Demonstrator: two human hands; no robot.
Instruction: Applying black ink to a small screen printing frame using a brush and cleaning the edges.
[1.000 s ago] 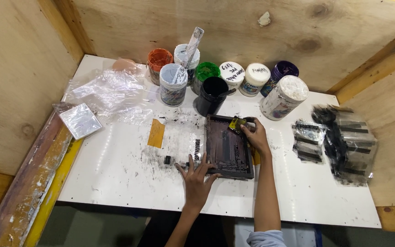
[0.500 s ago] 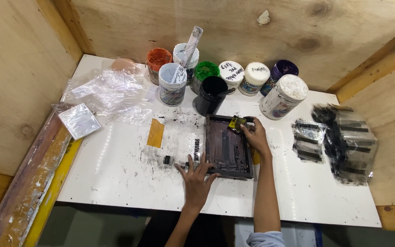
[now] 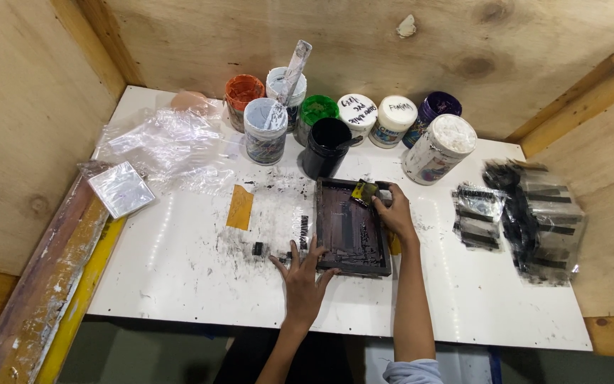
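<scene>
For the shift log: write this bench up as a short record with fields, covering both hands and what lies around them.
surface: white table, smeared with black ink
left hand: flat, fingers spread, on the near left corner of the dark frame
right hand: holds a small yellow-black pad at the frame's far end
behind frame: row of paint jars, open black jar
left: crumpled clear plastic, yellow tape strip
right: stack of black-printed sheets

Paint jars (image 3: 364, 124), crumpled plastic (image 3: 161, 142) — black-printed packets (image 3: 534, 220).
</scene>
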